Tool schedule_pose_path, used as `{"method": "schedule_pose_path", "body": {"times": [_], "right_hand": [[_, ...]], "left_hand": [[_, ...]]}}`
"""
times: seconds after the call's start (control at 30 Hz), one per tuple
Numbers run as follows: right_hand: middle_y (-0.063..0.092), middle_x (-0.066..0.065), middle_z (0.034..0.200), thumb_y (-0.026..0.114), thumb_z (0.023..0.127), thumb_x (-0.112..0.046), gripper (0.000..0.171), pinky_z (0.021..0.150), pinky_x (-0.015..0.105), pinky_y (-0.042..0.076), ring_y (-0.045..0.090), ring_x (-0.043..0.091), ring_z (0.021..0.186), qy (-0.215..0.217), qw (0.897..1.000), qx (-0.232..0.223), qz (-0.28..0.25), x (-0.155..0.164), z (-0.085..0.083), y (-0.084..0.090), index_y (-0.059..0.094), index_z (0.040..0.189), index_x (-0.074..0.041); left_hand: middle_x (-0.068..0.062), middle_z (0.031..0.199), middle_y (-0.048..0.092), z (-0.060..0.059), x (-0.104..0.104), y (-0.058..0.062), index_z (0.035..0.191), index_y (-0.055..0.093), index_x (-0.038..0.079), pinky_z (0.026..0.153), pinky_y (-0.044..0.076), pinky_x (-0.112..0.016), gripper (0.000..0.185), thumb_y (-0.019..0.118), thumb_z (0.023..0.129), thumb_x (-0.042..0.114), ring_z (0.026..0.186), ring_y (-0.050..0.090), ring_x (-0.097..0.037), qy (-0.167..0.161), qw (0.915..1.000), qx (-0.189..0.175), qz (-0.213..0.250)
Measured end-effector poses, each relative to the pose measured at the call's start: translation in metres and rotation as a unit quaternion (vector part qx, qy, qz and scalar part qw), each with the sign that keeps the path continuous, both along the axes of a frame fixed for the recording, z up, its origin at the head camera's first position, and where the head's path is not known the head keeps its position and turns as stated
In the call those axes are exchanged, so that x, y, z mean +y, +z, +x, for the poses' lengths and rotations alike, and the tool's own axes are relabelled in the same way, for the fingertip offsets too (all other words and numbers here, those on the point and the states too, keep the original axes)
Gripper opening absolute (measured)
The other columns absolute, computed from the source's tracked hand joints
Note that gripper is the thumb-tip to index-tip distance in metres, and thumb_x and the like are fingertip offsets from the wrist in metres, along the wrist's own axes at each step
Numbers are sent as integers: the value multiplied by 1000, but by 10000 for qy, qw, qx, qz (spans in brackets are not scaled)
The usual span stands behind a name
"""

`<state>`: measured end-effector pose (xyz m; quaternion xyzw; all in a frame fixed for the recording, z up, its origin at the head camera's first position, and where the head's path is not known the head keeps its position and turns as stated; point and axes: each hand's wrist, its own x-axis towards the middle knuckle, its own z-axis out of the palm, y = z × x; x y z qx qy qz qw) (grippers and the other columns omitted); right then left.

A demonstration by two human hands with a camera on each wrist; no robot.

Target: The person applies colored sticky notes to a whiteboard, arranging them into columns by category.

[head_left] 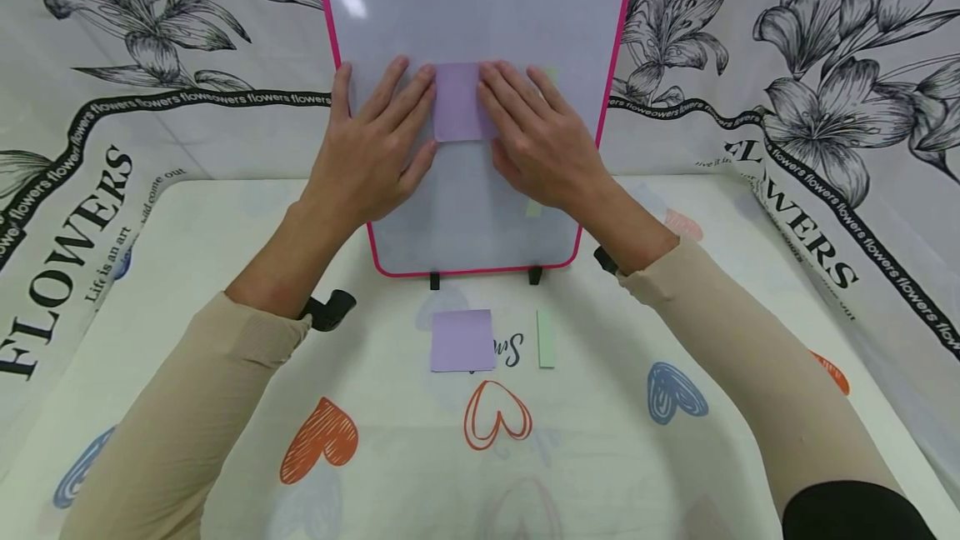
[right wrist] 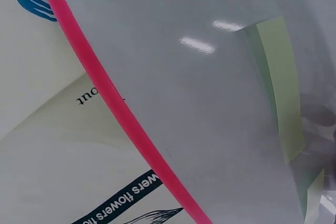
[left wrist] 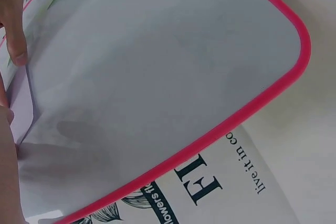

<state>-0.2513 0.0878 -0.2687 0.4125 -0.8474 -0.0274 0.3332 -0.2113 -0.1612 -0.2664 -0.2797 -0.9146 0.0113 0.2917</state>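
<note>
A purple sticky note (head_left: 457, 103) lies against a whiteboard (head_left: 472, 244) with a pink rim. My left hand (head_left: 378, 140) rests on the board, with its fingers extended and index fingertip at the note's left edge. On the right part of the note, the straight fingers of my right hand (head_left: 540, 132) press flat, covering that side. In the left wrist view the note (left wrist: 22, 106) shows between fingers at the left edge. A light green sticky strip (right wrist: 283, 87) stands partly away from the board in the right wrist view; my right hand mostly hides it in the head view.
On the table in front of the board are a purple sticky pad (head_left: 462, 341) and a narrow green sticky pad (head_left: 545, 340). Small black feet (head_left: 535, 275) support the board. The tablecloth has printed hearts (head_left: 319, 441), and a flower-print cloth (head_left: 165, 23) hangs behind.
</note>
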Motion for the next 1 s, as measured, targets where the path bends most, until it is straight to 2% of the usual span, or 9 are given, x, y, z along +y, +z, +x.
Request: {"method": "schedule_pose_path", "body": {"times": [0.3,0.63,1.0], "right_hand": [[34,16,158,51,98,-21,59,122,40,10,27,28,148,41,10000,39,38,2,0,0,38,151,1],[31,17,159,55,97,-23,63,122,39,9,23,27,150,151,9998,-124,76,2,0,-4,36,152,1],[33,17,158,54,97,-24,61,122,40,9,25,28,149,113,9999,-21,122,1,4,-6,39,151,1]], "left_hand": [[-7,161,28,0,0,0,154,35,6,118,-3,-58,60,39,103,37,153,11,-22,-32,10000,-10,2],[-9,162,26,1,2,-2,154,34,4,119,-4,-57,62,41,102,37,153,9,-23,7,10000,-62,-23],[-11,162,26,2,2,-2,154,34,4,119,-2,-57,62,41,102,37,153,10,-24,24,9998,21,-189]]}}
